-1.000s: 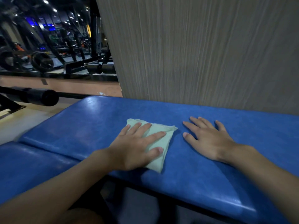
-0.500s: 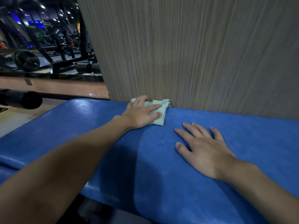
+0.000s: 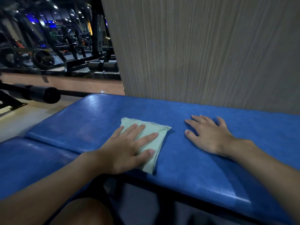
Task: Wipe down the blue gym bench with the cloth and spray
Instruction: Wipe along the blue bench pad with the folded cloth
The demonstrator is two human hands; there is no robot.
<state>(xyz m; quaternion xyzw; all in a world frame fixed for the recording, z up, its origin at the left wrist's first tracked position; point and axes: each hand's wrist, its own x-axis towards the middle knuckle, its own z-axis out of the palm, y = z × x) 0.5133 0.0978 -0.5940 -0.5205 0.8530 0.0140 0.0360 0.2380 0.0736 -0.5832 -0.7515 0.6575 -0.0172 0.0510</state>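
Here, two hands — left hand (image 3: 125, 150) pressing one cloth (image 3: 151, 143), right hand (image 3: 209, 137) flat.

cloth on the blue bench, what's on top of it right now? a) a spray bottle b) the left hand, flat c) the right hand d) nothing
b: the left hand lies flat with straight fingers on the pale green cloth, while the right hand rests beside it on the bare blue bench; no spray bottle is in view.

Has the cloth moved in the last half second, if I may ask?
Yes: under the left hand, the cloth slid from the wall toward the bench's near edge.
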